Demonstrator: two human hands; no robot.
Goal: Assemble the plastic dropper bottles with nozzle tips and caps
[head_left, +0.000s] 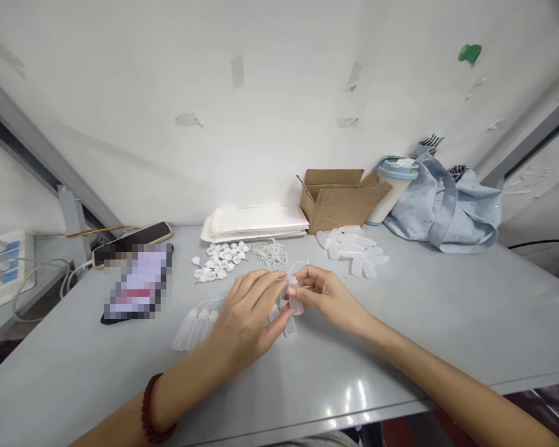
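A small translucent plastic tube with a white cap and a thin white cord stands nearly upright between my hands, above the table. My right hand pinches it between thumb and fingers. Fingertips of my left hand rest at its cap, and the left thumb lies along its lower side. Under and beside the left hand lies a row of capped tubes with cords, partly hidden. Beyond my hands are a pile of white caps, a heap of white cords and loose translucent tubes.
Along the wall stand a stack of white flat packs, an open cardboard box, a lidded cup and a light blue bag. Two phones, one dark and one pixelated, lie left, near a power strip.
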